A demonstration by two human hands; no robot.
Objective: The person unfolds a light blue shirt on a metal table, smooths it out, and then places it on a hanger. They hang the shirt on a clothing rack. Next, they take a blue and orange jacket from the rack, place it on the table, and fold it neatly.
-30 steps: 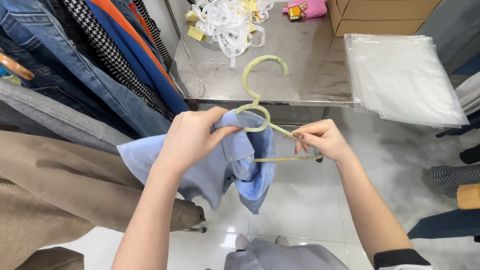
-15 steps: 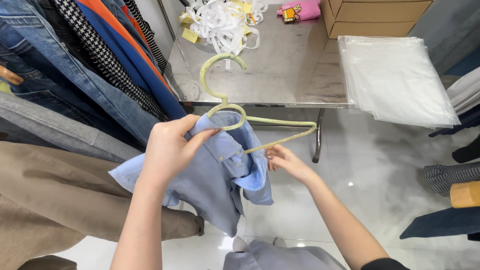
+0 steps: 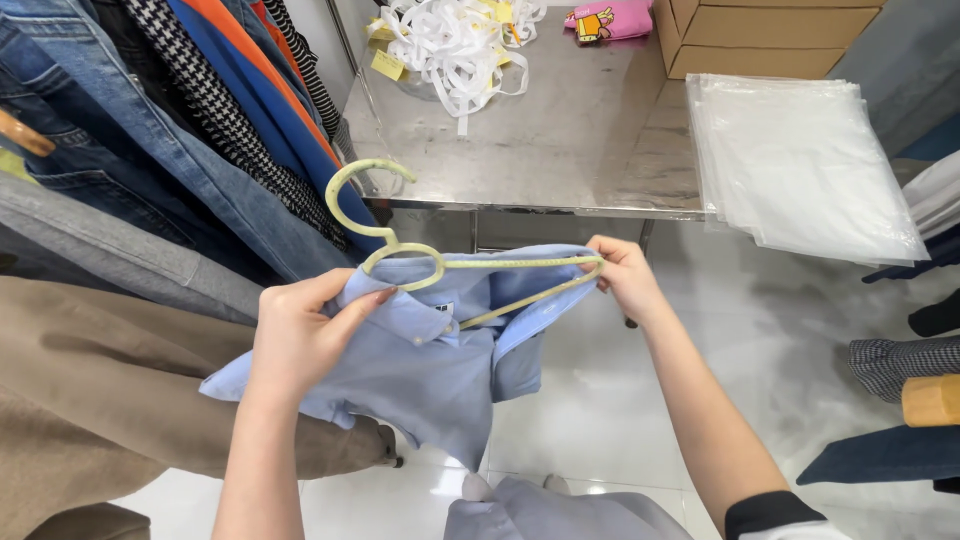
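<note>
I hold a light blue shirt (image 3: 420, 365) up in front of me, in the air just short of the near edge of the steel bench (image 3: 560, 150), with a pale green hanger (image 3: 440, 262) partly inside it. My left hand (image 3: 300, 335) is clenched on the shirt at the collar, thumb lying across the fold just below the hanger's neck, so the cloth stays bunched and does not slide off while the wire sits in it. My right hand (image 3: 625, 275) grips the hanger's far arm together with the shirt's shoulder, pulling that end out sideways, which keeps the hanger level and the shoulder spread over it. The hook curls up free above the collar, towards the bench. The rest of the shirt hangs loose below my hands, over the shiny white floor (image 3: 620, 420). Left of the shirt, a row of hung clothes (image 3: 150, 150) crowds in: denim, a checked piece, blue and orange, and a brown coat lowest. On the bench, beyond the shirt, lies a heap of white tags and ribbons (image 3: 455, 40), and to its right a stack of clear plastic bags (image 3: 800, 160) overhangs the bench edge, with cardboard boxes (image 3: 770, 35) behind it.
</note>
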